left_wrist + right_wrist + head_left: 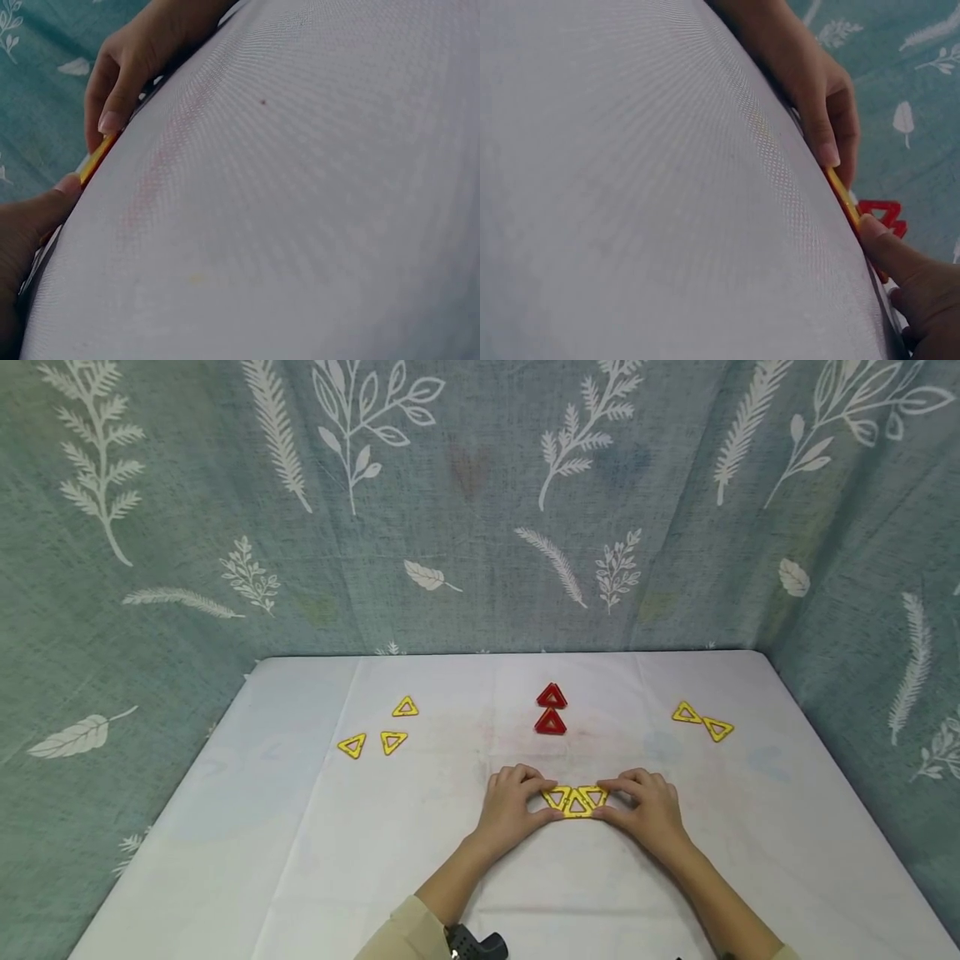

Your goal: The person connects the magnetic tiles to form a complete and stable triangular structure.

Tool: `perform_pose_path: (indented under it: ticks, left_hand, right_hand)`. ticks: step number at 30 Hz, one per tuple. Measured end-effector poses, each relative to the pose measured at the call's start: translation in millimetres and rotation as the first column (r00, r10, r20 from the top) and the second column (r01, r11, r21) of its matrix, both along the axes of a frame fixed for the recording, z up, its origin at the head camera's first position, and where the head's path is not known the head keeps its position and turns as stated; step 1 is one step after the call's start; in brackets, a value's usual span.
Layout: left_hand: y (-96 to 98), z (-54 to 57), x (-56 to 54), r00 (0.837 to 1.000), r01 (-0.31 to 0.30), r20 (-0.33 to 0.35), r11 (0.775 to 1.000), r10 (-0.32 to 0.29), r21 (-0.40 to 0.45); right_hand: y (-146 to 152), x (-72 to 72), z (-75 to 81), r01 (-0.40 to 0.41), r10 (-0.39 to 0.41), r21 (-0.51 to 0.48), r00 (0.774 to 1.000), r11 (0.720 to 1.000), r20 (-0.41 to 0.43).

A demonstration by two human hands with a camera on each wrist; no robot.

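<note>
Three yellow triangle frames, likely magnetic tiles (576, 811), lie edge to edge in a row on the white tabletop, the middle one pointing away from me and the outer two reversed. My left hand (510, 803) pinches the left end of this row between thumb and fingers. At the other end, my right hand (647, 806) grips in the same way. Seen edge-on in the left wrist view, the row is a thin yellow strip (96, 160) between both thumbs. The right wrist view shows the same strip (841, 193), with red showing along it.
Beyond the hands stand two red triangle pieces (551, 722), one behind the other. Three loose yellow triangles (393, 751) are spread at the back left. Two more yellow triangles (717, 738) meet at their corners at the back right. A patterned green curtain (480, 527) hangs behind the table.
</note>
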State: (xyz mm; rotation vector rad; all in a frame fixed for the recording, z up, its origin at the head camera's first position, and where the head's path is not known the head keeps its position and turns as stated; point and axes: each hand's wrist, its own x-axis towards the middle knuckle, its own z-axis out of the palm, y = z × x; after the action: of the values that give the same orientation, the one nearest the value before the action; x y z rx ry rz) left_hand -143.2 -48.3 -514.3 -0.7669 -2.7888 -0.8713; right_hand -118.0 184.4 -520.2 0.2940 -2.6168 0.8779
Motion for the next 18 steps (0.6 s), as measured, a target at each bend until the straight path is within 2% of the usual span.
perform_pose_path:
  ticks: [8, 14, 18]
  left_hand:
    - [1.4, -1.9, 2.5, 0.999, -0.036, -0.003, 0.998, 0.036, 0.043]
    - [0.7, -3.6, 1.2, 0.998, -0.054, -0.020, 0.995, 0.056, 0.088]
    - [-0.5, -4.0, 0.3, 0.998, -0.058, -0.010, 0.992, 0.059, 0.108]
  right_hand:
    - [6, 3.6, 3.8, 0.027, -0.020, -0.101, 0.997, 0.995, 0.073]
    - [18, 2.2, 4.5, 0.077, -0.068, -0.143, 0.995, 0.987, 0.070]
    - [31, 0.0, 3.8, 0.135, -0.128, -0.156, 0.990, 0.979, 0.051]
